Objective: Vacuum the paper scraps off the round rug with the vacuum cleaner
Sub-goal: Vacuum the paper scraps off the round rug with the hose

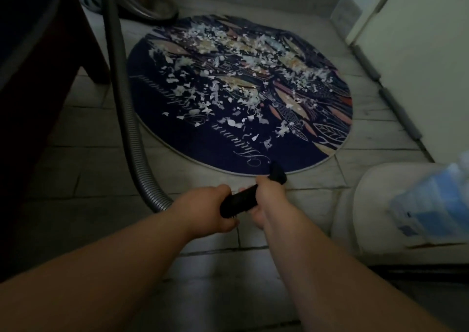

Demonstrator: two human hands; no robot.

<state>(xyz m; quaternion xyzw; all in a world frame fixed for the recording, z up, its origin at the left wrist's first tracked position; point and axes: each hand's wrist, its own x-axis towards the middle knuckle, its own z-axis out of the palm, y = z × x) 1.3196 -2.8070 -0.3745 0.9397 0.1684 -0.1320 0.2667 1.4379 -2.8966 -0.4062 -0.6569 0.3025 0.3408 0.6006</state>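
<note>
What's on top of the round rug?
White paper scraps litter most of the round rug; the black vacuum nozzle tip reaches its near edge. The scraps cover parts of its pattern.

Centre: round rug [238, 95] on floor [101, 169]. Paper scraps [228, 60] on rug, dense across far half, sparse toward near edge. Vacuum body [152, 11] behind rug, far left. Hose [127, 103] runs down rug's left side to behind left hand [210, 209]. Nozzle [238, 202] before rug, tip at near edge; left hand grips rear part, right hand [266, 197] grips ahead of it. Furniture [38, 52] left of hose. Padded seat [375, 204] right of hands.
</note>
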